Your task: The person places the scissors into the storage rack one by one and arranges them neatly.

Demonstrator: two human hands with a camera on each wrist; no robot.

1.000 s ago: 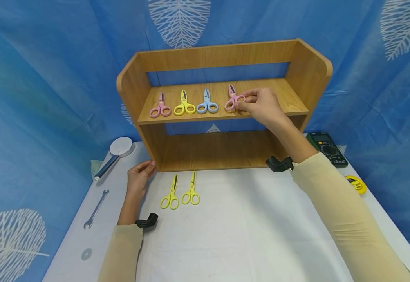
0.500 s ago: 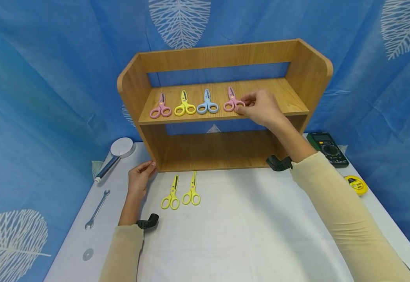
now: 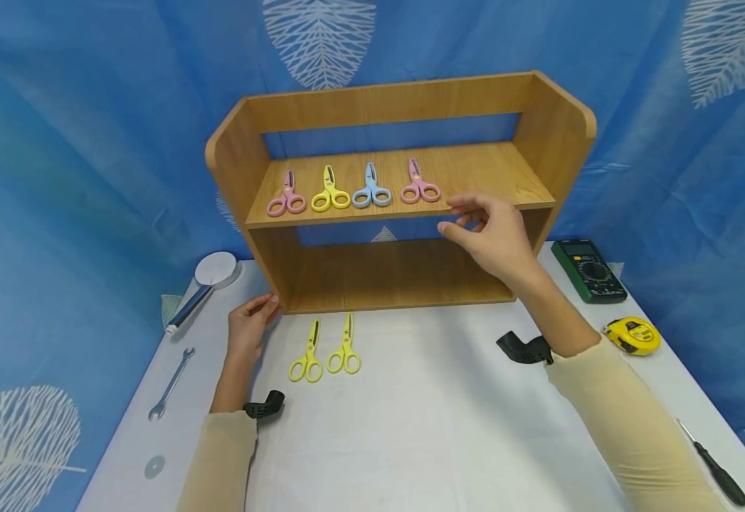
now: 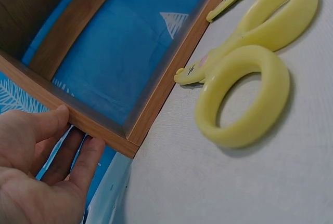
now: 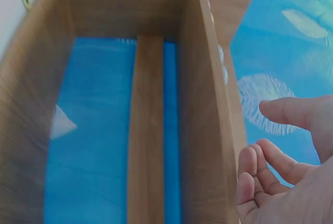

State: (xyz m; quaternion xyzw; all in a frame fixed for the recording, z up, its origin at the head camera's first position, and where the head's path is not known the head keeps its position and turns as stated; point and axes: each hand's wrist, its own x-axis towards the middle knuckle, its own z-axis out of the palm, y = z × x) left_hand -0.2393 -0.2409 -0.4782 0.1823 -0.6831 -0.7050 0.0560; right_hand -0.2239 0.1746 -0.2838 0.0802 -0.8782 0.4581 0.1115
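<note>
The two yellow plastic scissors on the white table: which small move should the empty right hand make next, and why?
Probably the right hand, open and empty in front of the wooden shelf, should lower toward the nearer yellow plastic scissors. Four scissors lie in a row on the shelf; two remain on the white table.

Lighting is bright, even and diffuse in all three views, with no glare. Shadows are soft: a faint one lies under the shelf (image 3: 398, 185) on the table (image 3: 449, 427), and the lower bay is dimmer than the upper board. The head view is sharp at centre, with wide-angle bending toward the edges; the curtain (image 3: 58, 178) curves at left and right. In the left wrist view the near yellow scissors (image 4: 250, 78) are soft. The right wrist view is blurred, most at the left wall, and the fingers (image 5: 291, 115) are out of focus.
</note>
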